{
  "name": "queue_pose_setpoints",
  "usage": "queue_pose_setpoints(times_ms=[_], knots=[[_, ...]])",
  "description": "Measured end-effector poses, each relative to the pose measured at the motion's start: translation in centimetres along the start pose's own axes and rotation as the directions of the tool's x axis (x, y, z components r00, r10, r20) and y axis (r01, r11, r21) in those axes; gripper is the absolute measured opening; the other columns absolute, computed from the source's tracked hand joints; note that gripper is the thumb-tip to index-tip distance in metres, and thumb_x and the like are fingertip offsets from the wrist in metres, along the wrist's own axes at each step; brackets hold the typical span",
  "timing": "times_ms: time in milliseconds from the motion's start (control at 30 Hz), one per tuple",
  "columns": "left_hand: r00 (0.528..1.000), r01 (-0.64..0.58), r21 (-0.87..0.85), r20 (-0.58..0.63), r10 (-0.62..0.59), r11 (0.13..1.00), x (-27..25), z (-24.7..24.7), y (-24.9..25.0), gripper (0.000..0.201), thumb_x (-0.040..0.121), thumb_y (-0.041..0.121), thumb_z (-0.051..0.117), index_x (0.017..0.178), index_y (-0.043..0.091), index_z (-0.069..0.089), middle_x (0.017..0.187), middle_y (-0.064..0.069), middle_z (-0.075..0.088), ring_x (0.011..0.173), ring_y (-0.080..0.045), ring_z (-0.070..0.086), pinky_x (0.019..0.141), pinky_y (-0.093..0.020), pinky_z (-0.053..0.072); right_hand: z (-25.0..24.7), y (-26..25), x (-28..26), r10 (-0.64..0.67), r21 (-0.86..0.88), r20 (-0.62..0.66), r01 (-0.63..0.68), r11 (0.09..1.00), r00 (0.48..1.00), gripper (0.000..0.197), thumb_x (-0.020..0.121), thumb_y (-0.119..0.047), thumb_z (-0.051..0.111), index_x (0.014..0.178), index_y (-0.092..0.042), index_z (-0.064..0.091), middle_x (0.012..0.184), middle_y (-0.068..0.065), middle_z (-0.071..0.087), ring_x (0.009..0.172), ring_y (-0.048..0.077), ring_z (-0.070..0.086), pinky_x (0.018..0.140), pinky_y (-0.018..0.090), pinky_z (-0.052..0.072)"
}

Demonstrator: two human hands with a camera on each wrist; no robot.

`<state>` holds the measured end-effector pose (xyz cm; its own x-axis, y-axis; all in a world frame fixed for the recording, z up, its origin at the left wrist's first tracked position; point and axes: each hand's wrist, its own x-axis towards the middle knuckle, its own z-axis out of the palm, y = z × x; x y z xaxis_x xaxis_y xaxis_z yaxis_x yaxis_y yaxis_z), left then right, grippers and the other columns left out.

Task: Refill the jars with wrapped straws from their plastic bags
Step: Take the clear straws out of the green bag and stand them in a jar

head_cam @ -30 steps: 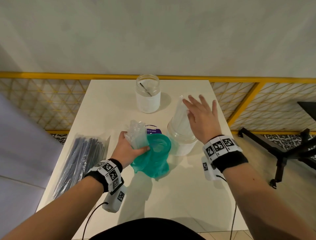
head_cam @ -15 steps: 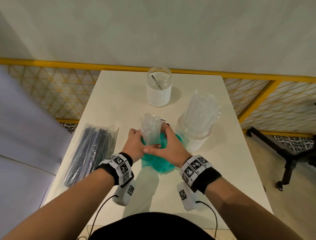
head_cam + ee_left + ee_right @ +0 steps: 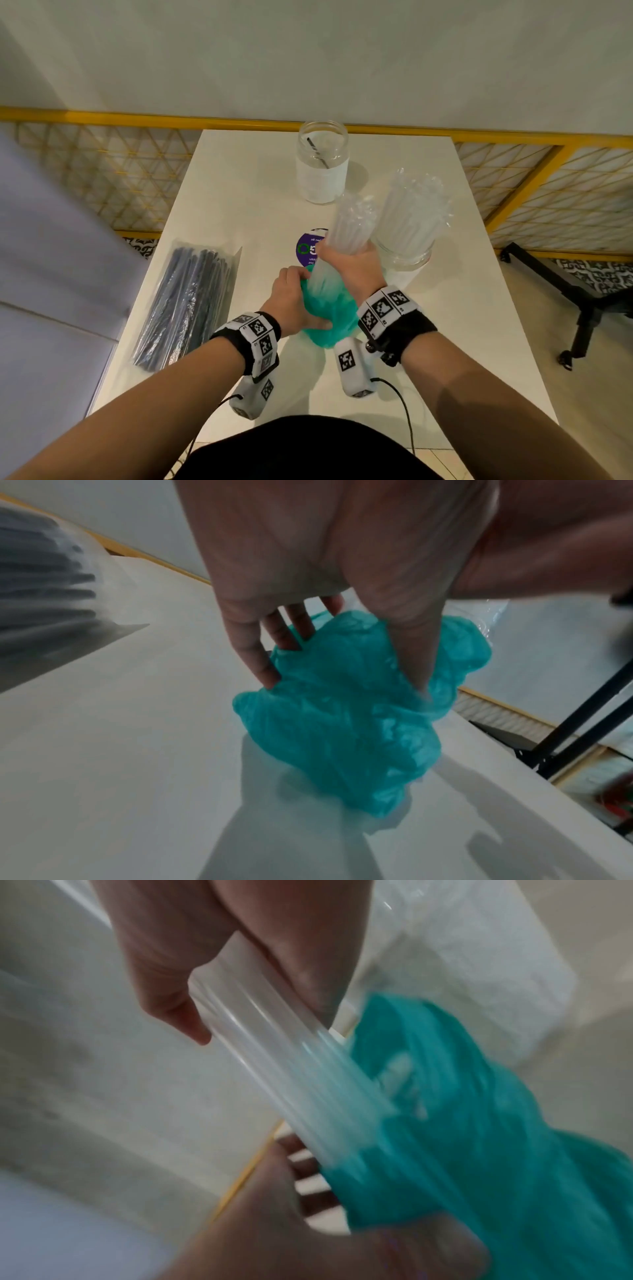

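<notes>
Your right hand (image 3: pixel 352 262) is wrapped around a bundle of clear wrapped straws (image 3: pixel 352 222), fingers and thumb curled about its lower middle. The bundle stands nearly upright, its long axis leaning a little up and away from you, toward the far right. Its upper ends fan out above your fist, while its lower ends are still sunk in the mouth of the teal plastic bag (image 3: pixel 329 308). From the right wrist, the straws (image 3: pixel 270 1053) run slantwise out of your grip (image 3: pixel 192 969) and down into the teal bag (image 3: pixel 479 1123); that view is blurred, so the straw tips cannot be made out.

Your left hand (image 3: pixel 291 305) holds the bag from its left side. In the left wrist view its fingers (image 3: pixel 253 653) and thumb press into the crumpled teal plastic (image 3: pixel 342 718) and pinch it, just over the white table (image 3: pixel 120 750).

Just right of the held bundle, and close against your right hand, stands a glass jar (image 3: pixel 404 253) already packed with clear straws that rise well above its rim. A second jar (image 3: pixel 322 161) stands farther back on the table with a single dark straw leaning inside. A clear bag of dark straws (image 3: pixel 185 305) lies flat along the table's left edge, its length running away from you.
</notes>
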<state>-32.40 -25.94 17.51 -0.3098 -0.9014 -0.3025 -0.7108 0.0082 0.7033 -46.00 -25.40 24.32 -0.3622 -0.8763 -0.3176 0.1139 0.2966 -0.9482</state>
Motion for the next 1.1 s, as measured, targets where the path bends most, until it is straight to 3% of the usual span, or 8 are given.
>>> queue_pose_setpoints(times_ms=[100, 267, 400, 567, 700, 833, 967, 1100], knots=[[0.999, 0.007, 0.120, -0.035, -0.003, 0.993, 0.2, -0.4, -0.2, 0.073, 0.059, 0.028, 0.086, 0.116, 0.016, 0.042, 0.112, 0.000, 0.035, 0.106, -0.020, 0.044, 0.096, -0.031, 0.041, -1.2, -4.0, -1.2, -0.136, 0.055, 0.041, 0.134, 0.989, 0.990, 0.015, 0.073, -0.012, 0.082, 0.078, -0.022, 0.074, 0.080, -0.007, 0.075, 0.080, 0.009, 0.071, 0.082, 0.035, 0.059], [0.991, 0.077, 0.233, -0.124, -0.049, 0.969, 0.8, -2.2, 0.9, 0.050, 0.076, 0.023, 0.069, 0.120, 0.017, 0.044, 0.122, -0.006, 0.041, 0.114, -0.027, 0.044, 0.094, -0.037, 0.043, -5.2, -10.3, -2.4, -0.418, 0.044, -0.034, 0.419, 0.907, 0.908, 0.039, 0.073, -0.017, 0.083, 0.105, -0.002, 0.066, 0.091, 0.004, 0.071, 0.082, 0.010, 0.070, 0.069, 0.023, 0.057], [0.941, -0.066, 0.373, -0.285, 0.182, 0.926, 0.9, -2.8, 5.0, 0.060, 0.073, 0.020, 0.061, 0.130, 0.020, 0.042, 0.127, -0.006, 0.040, 0.116, -0.027, 0.038, 0.093, -0.039, 0.038, -8.8, -12.3, -2.5, -0.498, 0.035, -0.046, 0.500, 0.865, 0.866, 0.038, 0.075, -0.016, 0.082, 0.104, 0.002, 0.068, 0.092, 0.004, 0.072, 0.087, 0.012, 0.070, 0.072, 0.023, 0.055], [0.867, -0.390, 0.402, -0.144, 0.478, 0.829, 1.7, -1.0, 10.6, 0.049, 0.083, 0.022, 0.058, 0.131, 0.027, 0.048, 0.130, -0.005, 0.042, 0.118, -0.024, 0.038, 0.098, -0.038, 0.039, -10.9, -12.0, -1.0, -0.509, -0.014, -0.066, 0.509, 0.861, 0.859, 0.021, 0.071, -0.023, 0.082, 0.089, -0.019, 0.072, 0.094, 0.016, 0.073, 0.092, 0.031, 0.071, 0.081, 0.050, 0.058], [0.916, -0.345, 0.423, -0.042, 0.398, 0.838, 2.9, 0.6, 11.6, 0.041, 0.089, 0.042, 0.055, 0.124, 0.020, 0.053, 0.137, -0.005, 0.040, 0.124, -0.024, 0.036, 0.103, -0.040, 0.038, -11.0, -11.3, -0.2, -0.506, -0.054, -0.091, 0.504, 0.862, 0.857, 0.026, 0.073, -0.016, 0.079, 0.097, -0.011, 0.072, 0.099, 0.005, 0.075, 0.094, 0.026, 0.071, 0.084, 0.051, 0.057], [0.923, -0.355, 0.271, -0.053, 0.382, 0.895, 3.3, 0.6, 11.9, 0.030, 0.086, 0.044, 0.060, 0.106, 0.022, 0.060, 0.130, 0.000, 0.046, 0.120, -0.019, 0.043, 0.105, -0.035, 0.036, -11.1, -11.5, 0.6, -0.512, 0.030, -0.118, 0.518, 0.855, 0.851, 0.028, 0.075, -0.012, 0.077, 0.101, -0.004, 0.069, 0.101, 0.008, 0.074, 0.097, 0.030, 0.069, 0.087, 0.049, 0.056], [0.935, -0.325, 0.226, -0.068, 0.347, 0.918, 3.4, 0.4, 12.2, 0.022, 0.083, 0.045, 0.063, 0.098, 0.028, 0.064, 0.123, 0.006, 0.051, 0.111, -0.015, 0.050, 0.101, -0.034, 0.039, -10.8, -11.9, 1.3, -0.535, 0.009, -0.108, 0.539, 0.842, 0.838, 0.030, 0.079, -0.010, 0.076, 0.104, 0.004, 0.066, 0.099, 0.010, 0.074, 0.094, 0.022, 0.070, 0.079, 0.031, 0.057], [0.939, -0.314, 0.236, -0.069, 0.338, 0.920, 3.4, 0.3, 12.4, 0.024, 0.082, 0.048, 0.064, 0.097, 0.030, 0.066, 0.123, 0.006, 0.052, 0.110, -0.013, 0.051, 0.101, -0.031, 0.039, -10.6, -10.8, 1.8, -0.534, -0.147, -0.030, 0.524, 0.839, 0.845, 0.036, 0.077, -0.025, 0.079, 0.104, -0.003, 0.068, 0.096, 0.006, 0.074, 0.089, 0.014, 0.071, 0.075, 0.026, 0.058]])
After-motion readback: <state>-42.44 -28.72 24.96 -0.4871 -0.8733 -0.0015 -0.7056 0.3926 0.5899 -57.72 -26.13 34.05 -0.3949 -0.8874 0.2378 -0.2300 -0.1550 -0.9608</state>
